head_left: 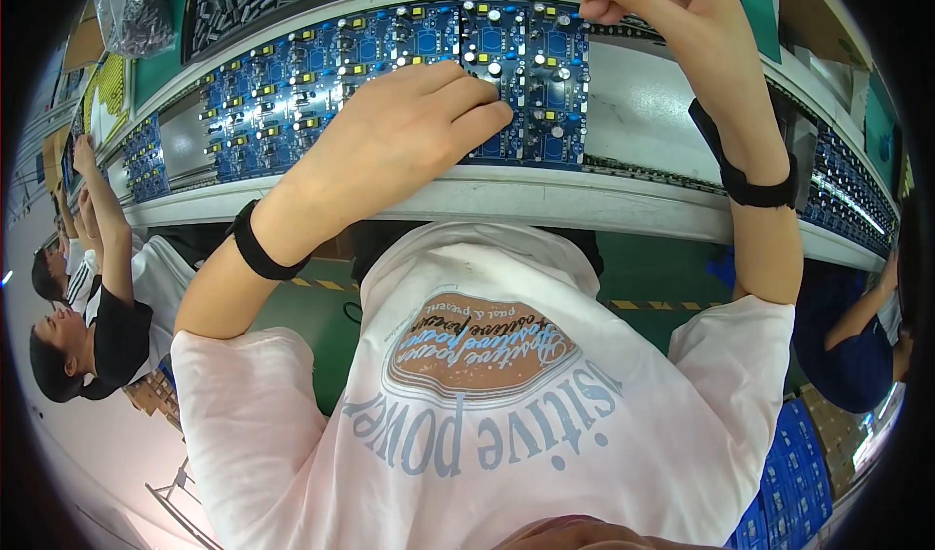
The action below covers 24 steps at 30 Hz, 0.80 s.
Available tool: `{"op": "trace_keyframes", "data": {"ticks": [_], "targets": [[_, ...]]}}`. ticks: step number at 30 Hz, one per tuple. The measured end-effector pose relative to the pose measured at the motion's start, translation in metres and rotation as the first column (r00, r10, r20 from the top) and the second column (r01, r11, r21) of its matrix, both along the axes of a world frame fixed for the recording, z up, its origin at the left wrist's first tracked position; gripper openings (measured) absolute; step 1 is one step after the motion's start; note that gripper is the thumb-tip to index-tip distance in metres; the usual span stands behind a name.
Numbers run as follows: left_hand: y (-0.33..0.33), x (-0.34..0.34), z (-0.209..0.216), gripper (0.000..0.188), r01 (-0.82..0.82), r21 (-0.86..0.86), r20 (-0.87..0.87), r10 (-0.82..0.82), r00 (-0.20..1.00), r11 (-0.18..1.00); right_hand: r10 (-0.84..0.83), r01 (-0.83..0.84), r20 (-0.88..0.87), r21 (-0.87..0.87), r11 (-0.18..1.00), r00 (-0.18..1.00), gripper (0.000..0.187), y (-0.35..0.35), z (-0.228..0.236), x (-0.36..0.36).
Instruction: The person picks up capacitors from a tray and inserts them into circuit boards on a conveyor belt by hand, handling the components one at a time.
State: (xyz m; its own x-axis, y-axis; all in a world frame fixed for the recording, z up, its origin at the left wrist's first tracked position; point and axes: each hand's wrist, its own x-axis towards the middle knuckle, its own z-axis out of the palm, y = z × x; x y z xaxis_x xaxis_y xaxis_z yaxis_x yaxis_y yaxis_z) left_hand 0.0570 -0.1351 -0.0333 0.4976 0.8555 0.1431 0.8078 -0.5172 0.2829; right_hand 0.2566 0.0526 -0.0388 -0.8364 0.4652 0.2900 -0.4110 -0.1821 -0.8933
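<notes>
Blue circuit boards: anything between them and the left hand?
Nothing visible: the left hand is directly over the blue circuit boards. The right hand is near their far right corner, out of its way.

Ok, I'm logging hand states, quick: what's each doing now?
Left hand: curled over the blue, component-studded circuit boards; any hold can't be told.
Right hand: thumb and fingers close together at the picture's top edge; contents unclear.

Circuit boards [370, 44] lining a conveyor [604, 195] show an electronics factory.
</notes>
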Motion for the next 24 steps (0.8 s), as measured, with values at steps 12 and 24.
{"op": "trace_keyframes", "data": {"ticks": [12,24], "targets": [[0.002,0.004,-0.002,0.027,0.045,0.015,-0.076,-0.043,0.996,0.999,-0.138,0.15,0.51,0.018,0.989,0.849,0.014,-0.009,0.019,0.007],[0.049,-0.05,0.031,0.016,-0.52,0.077,-0.073,0.525,0.848,0.851,-0.127,0.072,0.59,0.115,0.991,0.797,0.013,-0.02,0.004,0.024]]}}
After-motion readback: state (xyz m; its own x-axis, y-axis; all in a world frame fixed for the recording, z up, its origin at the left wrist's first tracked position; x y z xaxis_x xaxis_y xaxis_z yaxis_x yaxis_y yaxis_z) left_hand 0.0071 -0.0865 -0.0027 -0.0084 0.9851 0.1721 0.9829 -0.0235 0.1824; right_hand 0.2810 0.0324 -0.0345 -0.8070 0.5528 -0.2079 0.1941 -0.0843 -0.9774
